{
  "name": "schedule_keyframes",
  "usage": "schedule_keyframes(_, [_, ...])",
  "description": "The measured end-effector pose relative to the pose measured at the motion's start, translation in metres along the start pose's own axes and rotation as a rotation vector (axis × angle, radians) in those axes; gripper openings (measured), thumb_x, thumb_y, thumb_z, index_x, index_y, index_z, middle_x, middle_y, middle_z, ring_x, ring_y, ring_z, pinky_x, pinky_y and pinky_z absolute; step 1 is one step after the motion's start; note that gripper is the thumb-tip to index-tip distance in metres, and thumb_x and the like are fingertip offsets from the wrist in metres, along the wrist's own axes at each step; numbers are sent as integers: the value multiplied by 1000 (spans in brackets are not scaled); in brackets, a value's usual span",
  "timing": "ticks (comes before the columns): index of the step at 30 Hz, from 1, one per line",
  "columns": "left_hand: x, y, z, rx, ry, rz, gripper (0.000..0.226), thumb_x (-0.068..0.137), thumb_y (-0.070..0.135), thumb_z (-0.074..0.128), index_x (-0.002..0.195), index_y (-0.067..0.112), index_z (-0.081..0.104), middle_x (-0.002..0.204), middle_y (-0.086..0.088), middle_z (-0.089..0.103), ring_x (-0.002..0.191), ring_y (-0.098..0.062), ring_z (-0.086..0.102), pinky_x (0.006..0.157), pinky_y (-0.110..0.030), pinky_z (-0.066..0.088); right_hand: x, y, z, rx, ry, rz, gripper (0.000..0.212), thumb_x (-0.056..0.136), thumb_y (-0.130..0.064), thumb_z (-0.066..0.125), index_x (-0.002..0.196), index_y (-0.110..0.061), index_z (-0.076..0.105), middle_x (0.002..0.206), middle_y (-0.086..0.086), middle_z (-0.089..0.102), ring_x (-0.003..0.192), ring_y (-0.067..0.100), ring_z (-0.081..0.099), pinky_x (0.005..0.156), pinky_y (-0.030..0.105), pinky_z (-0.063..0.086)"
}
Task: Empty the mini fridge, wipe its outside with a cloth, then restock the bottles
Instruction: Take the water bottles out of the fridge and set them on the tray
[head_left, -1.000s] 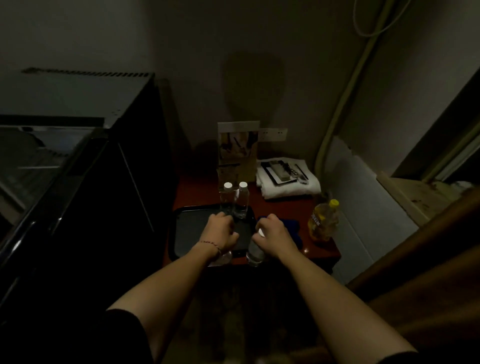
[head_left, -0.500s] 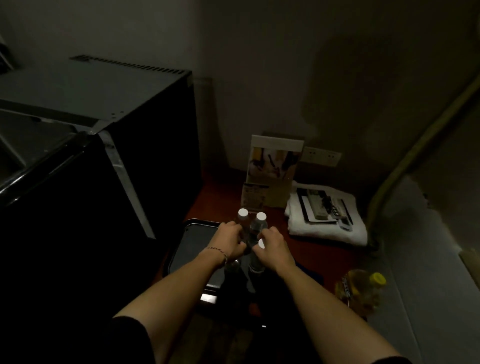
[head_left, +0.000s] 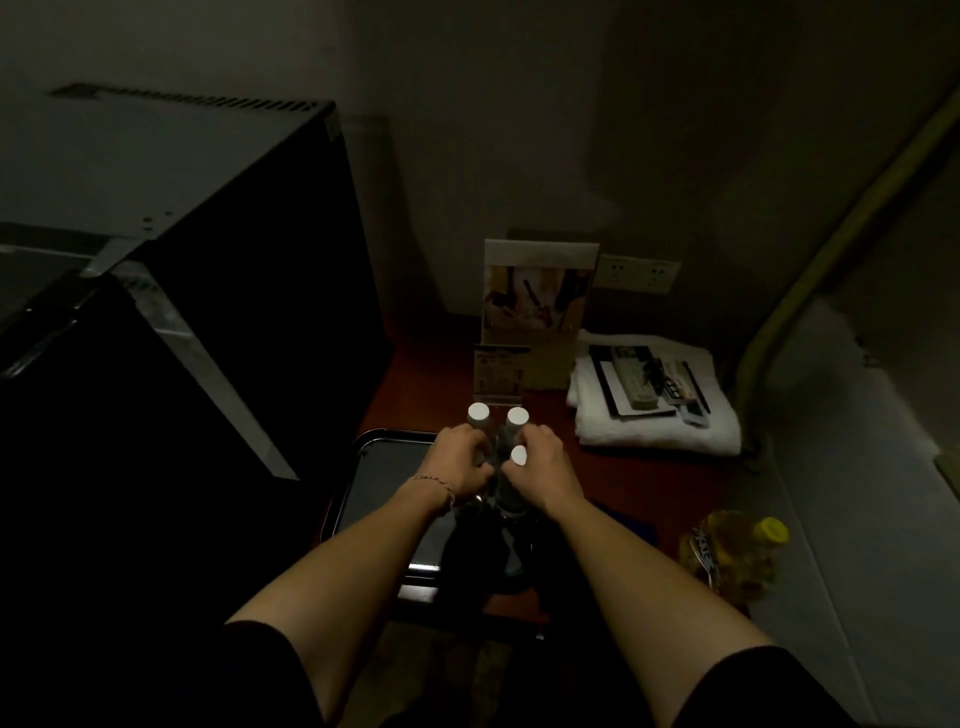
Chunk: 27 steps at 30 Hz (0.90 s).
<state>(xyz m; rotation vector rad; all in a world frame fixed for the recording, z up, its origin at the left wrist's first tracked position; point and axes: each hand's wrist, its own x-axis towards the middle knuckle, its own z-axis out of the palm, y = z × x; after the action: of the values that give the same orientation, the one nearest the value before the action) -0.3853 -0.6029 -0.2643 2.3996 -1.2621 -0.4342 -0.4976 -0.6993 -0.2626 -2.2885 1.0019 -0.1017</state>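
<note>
The black mini fridge (head_left: 249, 291) fills the left side, its side panel facing the low red-brown table (head_left: 639, 478). On the table lies a dark tray (head_left: 384, 467). Over the tray my left hand (head_left: 462, 462) grips a clear water bottle whose cap it hides. My right hand (head_left: 540, 467) grips another clear bottle with a white cap (head_left: 518, 455). Two more white-capped bottles (head_left: 478, 414) stand upright on the tray just behind my fingers. A dark blue cloth (head_left: 631, 525) lies on the table right of my right forearm, partly hidden.
A standing menu card (head_left: 537, 296) and a small sign (head_left: 500, 376) are behind the bottles. A folded white towel (head_left: 660, 431) carries remotes and a notepad. A yellow-capped bottle (head_left: 737, 556) sits at the table's right edge. A wall socket (head_left: 636, 273) is at the back.
Both hands carried their bottles forward over the tray until they stand close to the two standing bottles. The view has tilted down and shifted right.
</note>
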Motion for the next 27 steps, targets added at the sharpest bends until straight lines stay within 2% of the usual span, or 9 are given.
schedule_keyframes(3, [1,-1,1,-10,2,21,13,85,19,65,95,13,69,105,-3,64,98,-22,57,84,-33,50,2,-2,-2,-19,-13,11,18,85,-17,65,97,-17,51,106,5,49,91,25,54,79,38,50])
schedule_keyframes(6, [1,-3,2,-3,19,64,12,86,19,65,96,15,69,105,0,64,97,-21,55,82,-31,48,3,-2,-5,-35,-59,36,24,87,-21,65,108,-15,56,110,6,50,98,27,57,85,40,51])
schedule_keyframes(11, [0,-6,1,-19,64,99,8,87,24,65,95,20,65,104,4,61,92,-15,49,81,-28,45,2,1,-7,-15,-68,72,26,85,-28,68,106,-15,60,111,7,54,98,27,59,87,42,53])
schedule_keyframes(15, [-7,-6,-4,-64,69,85,21,86,30,66,104,20,67,111,3,61,101,-16,50,84,-25,40,-2,3,-9,-36,-103,53,37,85,-35,70,115,-16,61,115,8,53,103,27,59,91,45,53])
schedule_keyframes(19, [-16,-8,-14,-99,93,43,31,86,37,66,113,20,66,118,1,59,110,-15,47,89,-23,38,-6,3,-17,-53,-128,33,39,88,-36,67,119,-15,57,121,9,51,107,28,58,93,43,51])
schedule_keyframes(27, [-47,-2,-25,-92,166,-6,38,85,42,68,113,16,67,116,2,59,112,-16,48,94,-27,43,-30,-14,-38,-94,-107,-13,39,90,-39,64,120,-18,54,121,5,48,105,26,57,92,46,51])
